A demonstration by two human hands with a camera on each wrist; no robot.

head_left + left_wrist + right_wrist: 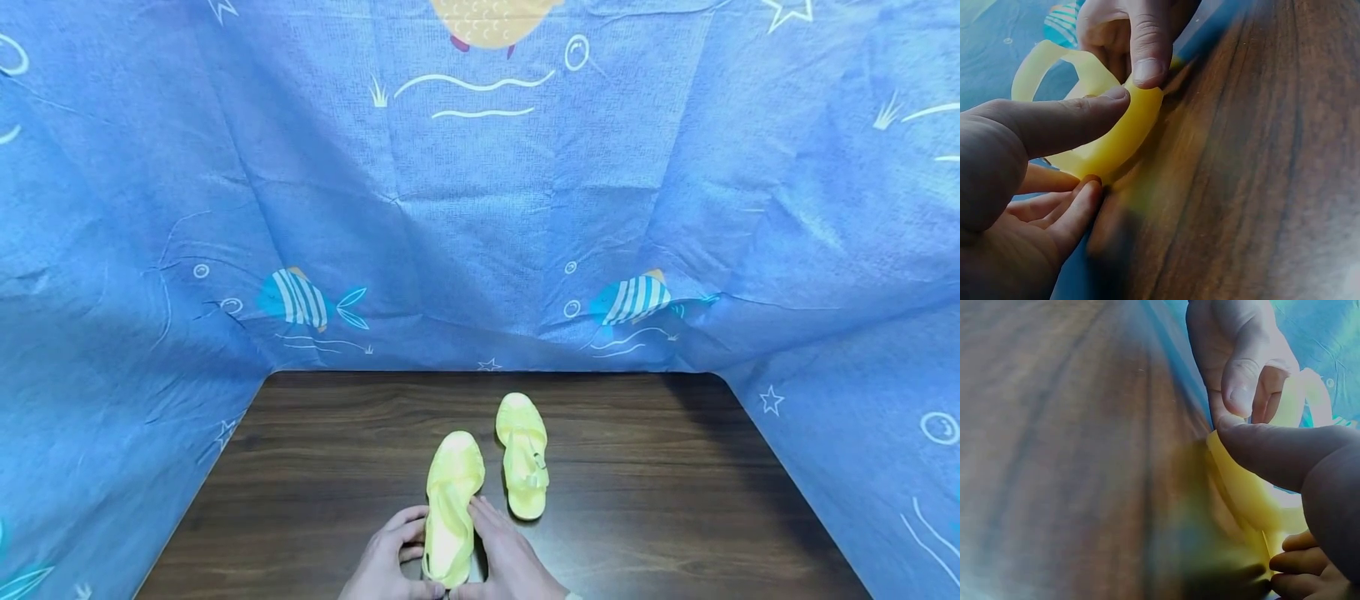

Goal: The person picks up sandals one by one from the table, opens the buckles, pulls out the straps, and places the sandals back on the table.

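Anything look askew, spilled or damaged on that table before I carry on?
Nothing looks spilled or visibly broken. The pair just looks staggered: the nearer sandal, held around its heel by the left hand and right hand, doesn't line up with the farther sandal at toe or heel.

Loads of room to slide across the worktop (315, 467) on the left, and there's a good stretch right of the far sandal (525, 454) too. Tight spot is the narrow strip between that one and the near sandal (451, 512), since the right hand (512, 554) plugs its near end, while the left hand (386, 560) blocks the other flank. Blue cloth (480, 217) walls off the back and both sides.
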